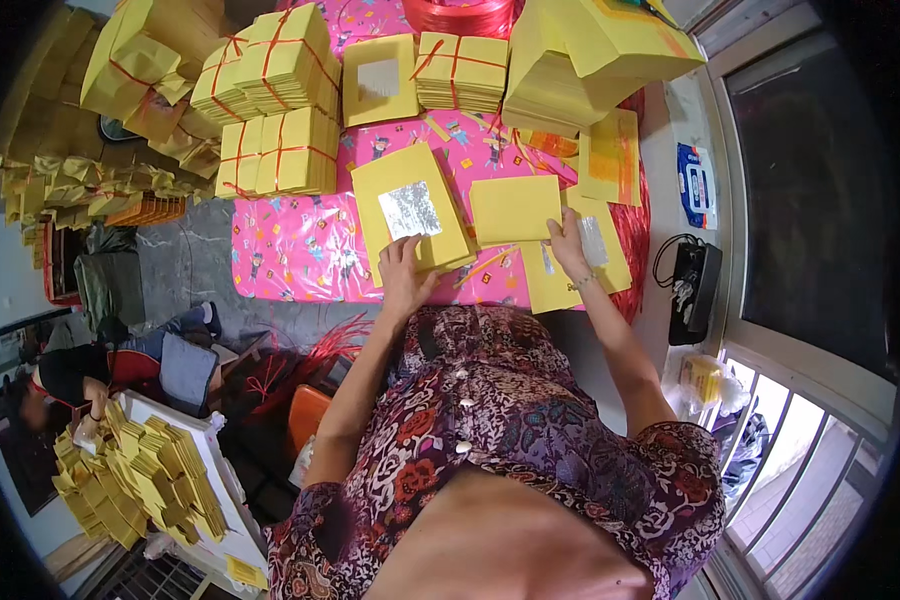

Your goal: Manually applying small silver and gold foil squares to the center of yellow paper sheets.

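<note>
Plain yellow paper rectangle (515, 208), lying near the front of a pink patterned tablecloth (290, 245), with its lower right corner in the grip of the right hand (567, 245): narrow, thumb and fingers closed on the edge. Cannot tell whether a single sheet or several folded together. Partly beneath it and under the wrist, yellow sheets with silver patches (594, 242), spread toward the near edge.

To the left, a slightly fanned yellow pile (410, 175), topped by a silver square. On its near end, the left hand (405, 272), palm down, fingers loosely parted, thumb set apart, pressing or resting; cannot tell which.

Beyond the right hand, a yellow sheet with an orange band (610, 155), and behind that a tall yellow stack (570, 95), leaning and uneven. Toward the far side, a separate silver-patched sheet (380, 80), between bundles tied with red string: one at its right (460, 72), more at its left (280, 60), set two layers high. At the far edge, a coil of shiny red ribbon (457, 14).

On the right-hand ledge, a blue and white packet (696, 187) and a black case (695, 290), just beside the window.

Well apart at lower left, a co-worker's hand (88, 432) over yellow paper stacks (165, 475) on a white table (232, 490).
</note>
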`<state>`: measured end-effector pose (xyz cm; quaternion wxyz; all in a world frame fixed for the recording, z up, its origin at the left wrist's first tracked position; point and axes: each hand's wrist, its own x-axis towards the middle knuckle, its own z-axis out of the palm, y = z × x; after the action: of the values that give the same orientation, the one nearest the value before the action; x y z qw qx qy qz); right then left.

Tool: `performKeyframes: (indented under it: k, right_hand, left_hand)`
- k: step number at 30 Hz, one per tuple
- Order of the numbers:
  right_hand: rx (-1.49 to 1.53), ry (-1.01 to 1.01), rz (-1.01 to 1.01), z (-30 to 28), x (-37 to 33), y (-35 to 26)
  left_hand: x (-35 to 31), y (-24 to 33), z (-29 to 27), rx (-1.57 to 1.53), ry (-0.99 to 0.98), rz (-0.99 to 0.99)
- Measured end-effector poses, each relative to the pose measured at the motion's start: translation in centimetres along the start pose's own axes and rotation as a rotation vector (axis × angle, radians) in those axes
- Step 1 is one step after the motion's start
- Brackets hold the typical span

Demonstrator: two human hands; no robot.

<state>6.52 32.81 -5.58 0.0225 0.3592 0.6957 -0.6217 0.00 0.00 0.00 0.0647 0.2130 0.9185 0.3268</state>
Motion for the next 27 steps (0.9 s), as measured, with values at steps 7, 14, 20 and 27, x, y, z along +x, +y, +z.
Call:
performKeyframes:
  k: [7, 14, 20, 27]
  right_hand:
    - [-0.721, 0.218, -0.286, 1.5, -0.9, -1.6]
    - [-0.903, 0.369, -0.742, 3.0, -2.5, -5.9]
    - [-0.794, -0.014, -0.841, 10.1, 0.5, -10.7]
    - [-0.931, -0.289, -0.965, 18.9, 6.9, -14.6]
  left_hand:
    - [-0.5, -0.5, 0.1, 0.061, 0.015, 0.046]
    - [-0.5, -1.1, 0.1, 0.063, 0.023, 0.045]
    - [-0.3, -1.0, -0.5, 0.049, -0.01, 0.078]
    - [0.2, -1.4, -1.5, 0.036, -0.079, 0.09]
